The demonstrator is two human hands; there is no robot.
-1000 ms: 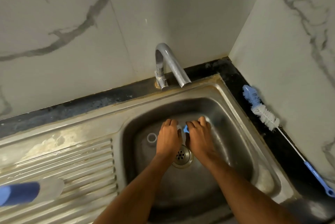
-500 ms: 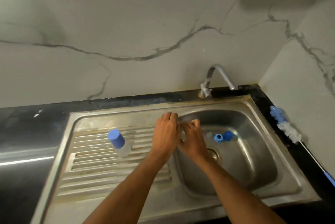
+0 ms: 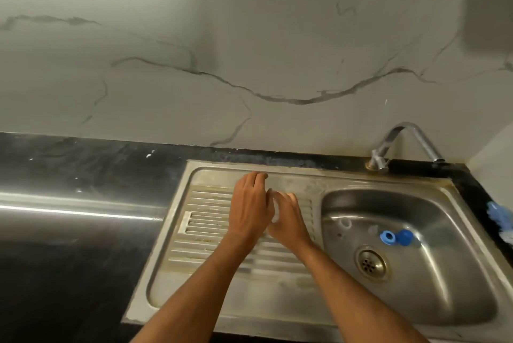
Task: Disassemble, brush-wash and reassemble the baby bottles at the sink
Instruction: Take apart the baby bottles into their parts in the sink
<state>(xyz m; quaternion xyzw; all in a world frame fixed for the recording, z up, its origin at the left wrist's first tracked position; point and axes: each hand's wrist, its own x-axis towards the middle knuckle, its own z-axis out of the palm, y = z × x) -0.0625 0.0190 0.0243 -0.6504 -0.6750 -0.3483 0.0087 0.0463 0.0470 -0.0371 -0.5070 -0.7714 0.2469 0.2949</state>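
Over the ribbed drainboard, mid-counter, the left hand and right hand meet, fingers curled round something clear between them; what it is cannot be told. In the basin toward the counter's right end lie a blue ring, a blue cap and a clear ring, beyond the drain. A brush rests at the right edge, below the tap.

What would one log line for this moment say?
hands: left hand and right hand together over draining board | basin: two blue caps | tap: dry
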